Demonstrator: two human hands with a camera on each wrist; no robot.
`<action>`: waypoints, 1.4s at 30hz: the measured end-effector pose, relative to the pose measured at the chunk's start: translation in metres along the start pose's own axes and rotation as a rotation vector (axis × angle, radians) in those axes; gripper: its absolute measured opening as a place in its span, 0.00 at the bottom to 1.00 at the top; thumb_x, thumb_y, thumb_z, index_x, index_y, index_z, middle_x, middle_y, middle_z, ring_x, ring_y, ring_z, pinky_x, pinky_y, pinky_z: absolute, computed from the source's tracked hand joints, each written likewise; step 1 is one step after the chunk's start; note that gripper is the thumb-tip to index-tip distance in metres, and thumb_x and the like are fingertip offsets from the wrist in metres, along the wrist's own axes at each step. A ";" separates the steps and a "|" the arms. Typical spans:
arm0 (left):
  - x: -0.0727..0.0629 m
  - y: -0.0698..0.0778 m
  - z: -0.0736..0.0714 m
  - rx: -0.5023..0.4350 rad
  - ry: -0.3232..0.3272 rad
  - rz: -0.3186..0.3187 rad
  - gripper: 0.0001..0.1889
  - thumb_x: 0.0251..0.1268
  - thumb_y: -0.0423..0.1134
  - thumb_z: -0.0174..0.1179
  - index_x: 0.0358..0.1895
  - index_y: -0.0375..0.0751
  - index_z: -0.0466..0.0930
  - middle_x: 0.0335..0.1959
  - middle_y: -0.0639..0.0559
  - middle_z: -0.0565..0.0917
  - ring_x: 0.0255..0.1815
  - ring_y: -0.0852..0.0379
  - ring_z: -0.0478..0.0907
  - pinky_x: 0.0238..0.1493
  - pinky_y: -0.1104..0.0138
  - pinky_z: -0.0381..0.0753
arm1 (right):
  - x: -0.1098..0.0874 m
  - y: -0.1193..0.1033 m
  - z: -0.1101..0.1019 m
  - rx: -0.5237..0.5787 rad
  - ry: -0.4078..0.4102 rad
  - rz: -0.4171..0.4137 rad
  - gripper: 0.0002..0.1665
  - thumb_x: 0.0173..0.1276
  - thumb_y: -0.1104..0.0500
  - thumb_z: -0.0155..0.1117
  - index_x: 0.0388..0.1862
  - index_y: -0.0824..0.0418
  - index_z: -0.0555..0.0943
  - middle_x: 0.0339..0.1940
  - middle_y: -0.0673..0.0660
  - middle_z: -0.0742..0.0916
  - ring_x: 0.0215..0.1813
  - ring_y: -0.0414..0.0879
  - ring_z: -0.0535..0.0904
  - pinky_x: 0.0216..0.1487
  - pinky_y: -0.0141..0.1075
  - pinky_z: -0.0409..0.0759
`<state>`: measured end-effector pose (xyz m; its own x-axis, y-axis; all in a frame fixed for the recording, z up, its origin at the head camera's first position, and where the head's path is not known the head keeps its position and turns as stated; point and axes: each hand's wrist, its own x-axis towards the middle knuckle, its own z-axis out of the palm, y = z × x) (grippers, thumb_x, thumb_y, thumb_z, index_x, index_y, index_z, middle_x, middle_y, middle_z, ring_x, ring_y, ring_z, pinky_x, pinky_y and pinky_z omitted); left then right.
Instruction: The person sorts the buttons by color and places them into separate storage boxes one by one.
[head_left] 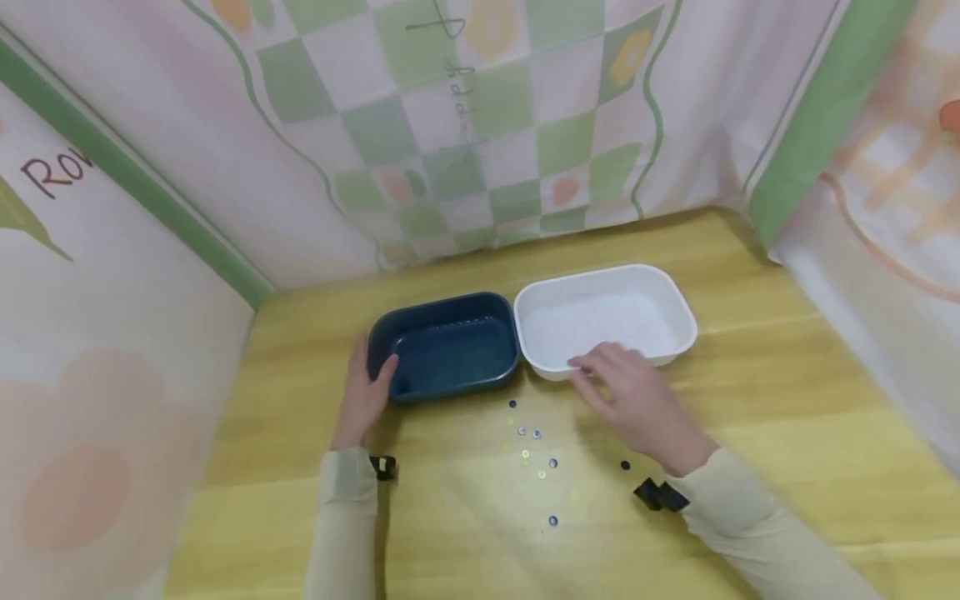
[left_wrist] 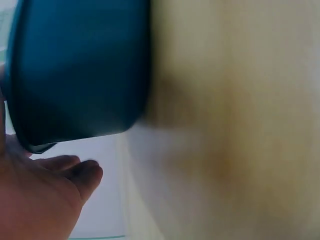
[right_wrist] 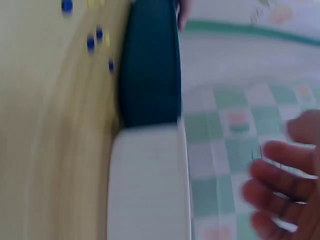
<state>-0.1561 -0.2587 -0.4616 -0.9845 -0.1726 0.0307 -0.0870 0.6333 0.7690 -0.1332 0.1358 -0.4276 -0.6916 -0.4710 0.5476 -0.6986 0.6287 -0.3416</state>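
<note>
A dark blue rectangular basin [head_left: 450, 354] stands on the table against a white basin [head_left: 607, 325] to its right. At the blue basin's left end my left hand [head_left: 362, 398] grips the rim, thumb on the inner side and fingers outside. My right hand [head_left: 633, 400] hovers at the front rim of the white basin. In the right wrist view its loosely bent fingers [right_wrist: 275, 185] hold nothing visible. Small blue discs [head_left: 553, 463] and yellow discs [head_left: 526, 454] lie scattered in front of the basins; their exact kind is too small to tell.
One dark disc [head_left: 626, 465] lies apart, near the right wrist. The wood-grain table [head_left: 465, 542] ends at a patterned curtain [head_left: 465, 125] behind the basins. More printed cloth hangs at the left and right sides.
</note>
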 end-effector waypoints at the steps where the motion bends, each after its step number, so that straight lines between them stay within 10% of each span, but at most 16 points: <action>1: 0.000 0.000 0.000 -0.004 -0.004 -0.006 0.42 0.72 0.59 0.50 0.79 0.48 0.38 0.79 0.44 0.44 0.78 0.47 0.41 0.75 0.51 0.43 | 0.000 -0.008 0.005 -0.023 -0.058 -0.028 0.15 0.68 0.55 0.63 0.48 0.62 0.83 0.42 0.54 0.84 0.43 0.48 0.78 0.45 0.43 0.77; 8: -0.004 0.001 0.008 -0.051 -0.049 -0.109 0.45 0.70 0.55 0.56 0.79 0.60 0.35 0.79 0.50 0.43 0.78 0.46 0.43 0.75 0.50 0.46 | -0.002 -0.044 0.045 -0.201 -0.350 -0.047 0.09 0.67 0.56 0.65 0.42 0.57 0.86 0.31 0.51 0.81 0.32 0.44 0.76 0.30 0.38 0.75; 15: -0.005 0.003 0.015 -0.058 -0.069 -0.121 0.45 0.70 0.51 0.56 0.78 0.65 0.32 0.79 0.51 0.42 0.77 0.44 0.43 0.74 0.48 0.45 | -0.001 -0.046 0.073 -0.361 -0.354 -0.071 0.07 0.55 0.68 0.67 0.29 0.57 0.81 0.25 0.53 0.79 0.21 0.45 0.74 0.14 0.38 0.69; 25: -0.009 0.002 0.014 -0.075 -0.079 -0.118 0.47 0.69 0.54 0.57 0.78 0.62 0.32 0.79 0.52 0.41 0.78 0.44 0.43 0.74 0.48 0.45 | 0.010 -0.048 0.079 -0.439 -0.374 -0.128 0.06 0.51 0.69 0.68 0.23 0.58 0.84 0.27 0.55 0.82 0.27 0.47 0.77 0.20 0.36 0.73; 32: -0.007 0.001 0.007 -0.063 -0.144 -0.087 0.62 0.50 0.67 0.67 0.76 0.67 0.25 0.79 0.53 0.38 0.78 0.46 0.41 0.74 0.48 0.47 | 0.018 -0.049 0.079 -0.466 -0.420 -0.161 0.06 0.52 0.69 0.67 0.23 0.58 0.83 0.27 0.54 0.81 0.28 0.46 0.77 0.19 0.35 0.71; 42: -0.007 -0.002 -0.003 -0.047 -0.256 -0.006 0.68 0.46 0.57 0.75 0.77 0.63 0.24 0.79 0.53 0.35 0.78 0.45 0.39 0.73 0.45 0.48 | 0.019 -0.049 0.079 -0.488 -0.473 -0.193 0.03 0.48 0.65 0.66 0.24 0.63 0.80 0.25 0.57 0.77 0.26 0.47 0.72 0.18 0.35 0.68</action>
<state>-0.1487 -0.2604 -0.4614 -0.9909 0.0242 -0.1322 -0.0918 0.5964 0.7974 -0.1267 0.0470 -0.4609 -0.6464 -0.7509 0.1352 -0.7314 0.6603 0.1702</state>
